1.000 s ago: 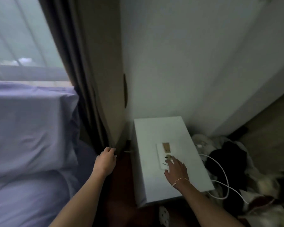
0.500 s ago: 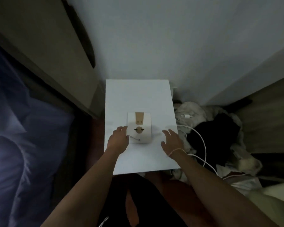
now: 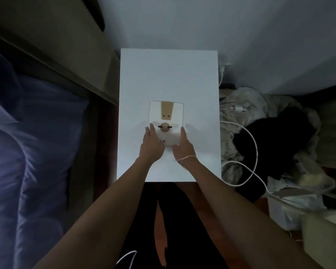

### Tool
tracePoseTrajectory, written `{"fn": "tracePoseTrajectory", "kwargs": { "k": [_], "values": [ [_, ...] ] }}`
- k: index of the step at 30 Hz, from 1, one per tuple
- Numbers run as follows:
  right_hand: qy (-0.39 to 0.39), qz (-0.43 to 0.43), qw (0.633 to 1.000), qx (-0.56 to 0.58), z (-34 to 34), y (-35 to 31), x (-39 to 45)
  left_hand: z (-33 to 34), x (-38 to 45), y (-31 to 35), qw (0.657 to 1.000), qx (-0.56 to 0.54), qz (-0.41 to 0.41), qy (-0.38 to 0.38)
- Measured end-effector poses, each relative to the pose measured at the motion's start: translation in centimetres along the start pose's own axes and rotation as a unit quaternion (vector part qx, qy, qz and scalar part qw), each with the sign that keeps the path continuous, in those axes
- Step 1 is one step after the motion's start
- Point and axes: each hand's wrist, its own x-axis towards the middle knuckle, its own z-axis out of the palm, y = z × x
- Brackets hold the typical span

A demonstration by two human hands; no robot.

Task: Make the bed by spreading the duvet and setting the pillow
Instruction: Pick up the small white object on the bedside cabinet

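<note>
Gripping: left hand (image 3: 151,145) and right hand (image 3: 183,146) clasping white card packet (image 3: 166,121) by its sides.
Resting: packet lying on white nightstand (image 3: 169,74).

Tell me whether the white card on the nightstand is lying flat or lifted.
Cannot tell: both hands, left hand and right hand, grip the white card's near edges.
</note>
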Motion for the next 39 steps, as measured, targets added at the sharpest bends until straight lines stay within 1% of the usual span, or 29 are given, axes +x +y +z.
{"fn": "tracePoseTrajectory", "kwargs": {
  "k": [4, 6, 8, 11, 13, 16, 17, 19, 21, 22, 24, 25, 28, 30, 34, 37, 39],
  "values": [
    [0.006, 0.019, 0.999, 0.044, -0.2, -0.1, -0.2, 0.6, 0.0, 0.5, 0.998, -0.042, -0.011, 0.037],
    [0.002, 0.036, 0.996, 0.077, -0.6, -0.4, 0.1, 0.3, 0.3, 1.1, 0.995, -0.057, -0.046, 0.062],
    [0.009, 0.052, 0.994, 0.099, -0.8, -0.7, 0.5, -0.3, 0.8, 1.6, 0.989, -0.063, -0.098, 0.093],
    [0.037, 0.066, 0.991, 0.110, -1.1, -1.0, 1.1, -1.5, 1.5, 1.3, 0.982, -0.086, -0.143, 0.092],
    [0.036, 0.068, 0.992, 0.097, -1.5, -1.2, 1.3, -2.3, 1.8, 0.6, 0.974, -0.145, -0.152, 0.082],
    [0.006, 0.066, 0.998, 0.017, -1.7, -1.6, 1.7, -3.5, 2.2, -0.2, 0.965, -0.195, -0.150, 0.088],
    [0.003, 0.060, 0.998, -0.016, -1.7, -1.9, 1.9, -3.7, 2.3, -0.3, 0.964, -0.203, -0.146, 0.087],
    [0.023, 0.028, 0.997, -0.069, -1.9, -2.7, 2.7, -4.2, 2.5, -0.5, 0.963, -0.217, -0.138, 0.082],
    [0.053, -0.028, 0.992, -0.111, -2.2, -4.0, 3.9, -4.6, 2.5, -0.7, 0.961, -0.226, -0.137, 0.082],
    [0.055, -0.056, 0.989, -0.126, -2.4, -4.9, 4.5, -4.9, 2.5, -0.8, 0.960, -0.228, -0.138, 0.081],
    [0.033, -0.105, 0.981, -0.159, -2.7, -6.5, 6.1, -5.3, 2.4, -1.0, 0.960, -0.232, -0.138, 0.074],
    [0.009, -0.120, 0.977, -0.175, -2.7, -7.1, 6.8, -5.4, 2.4, -1.2, 0.960, -0.234, -0.139, 0.072],
    [-0.078, -0.125, 0.969, -0.199, -2.5, -8.3, 8.6, -5.8, 2.2, -1.7, 0.958, -0.237, -0.148, 0.064],
    [-0.105, -0.125, 0.962, -0.221, -2.4, -8.3, 9.0, -5.9, 2.2, -1.9, 0.955, -0.246, -0.153, 0.062],
    [-0.096, -0.132, 0.965, -0.204, -1.8, -8.0, 9.2, -6.4, 2.2, -2.2, 0.953, -0.252, -0.160, 0.058],
    [-0.079, -0.157, 0.957, -0.231, -1.4, -8.1, 9.5, -6.8, 2.3, -2.0, 0.958, -0.233, -0.160, 0.057],
    [-0.064, -0.159, 0.963, -0.208, -1.3, -8.4, 9.4, -7.3, 2.6, -1.7, 0.960, -0.219, -0.160, 0.062]
  ]
}}
